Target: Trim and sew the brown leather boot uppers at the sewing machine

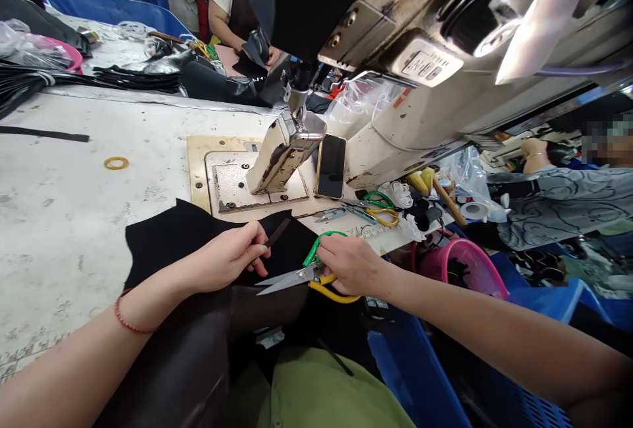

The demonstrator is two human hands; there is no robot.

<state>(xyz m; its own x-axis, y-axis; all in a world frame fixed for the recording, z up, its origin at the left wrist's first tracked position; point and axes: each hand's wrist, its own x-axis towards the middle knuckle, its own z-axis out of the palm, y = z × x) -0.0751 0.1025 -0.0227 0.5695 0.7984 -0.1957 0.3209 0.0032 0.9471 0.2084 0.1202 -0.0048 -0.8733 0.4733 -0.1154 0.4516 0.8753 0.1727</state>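
Table (64,217) carries one phone (331,167), one yellow ring (116,158), one sewing machine (284,157); wearer's hands (240,253) number two, held scissors (299,276) one pair, red wrist bracelet (119,314) one.

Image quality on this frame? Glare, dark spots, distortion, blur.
Head view: wide-angle stretch toward the edges, sewing machine looming large and slanted; head view: bright glints on its bare metal; head view: black cloth shows little detail; head view: scissors fairly sharp, no obvious motion blur.
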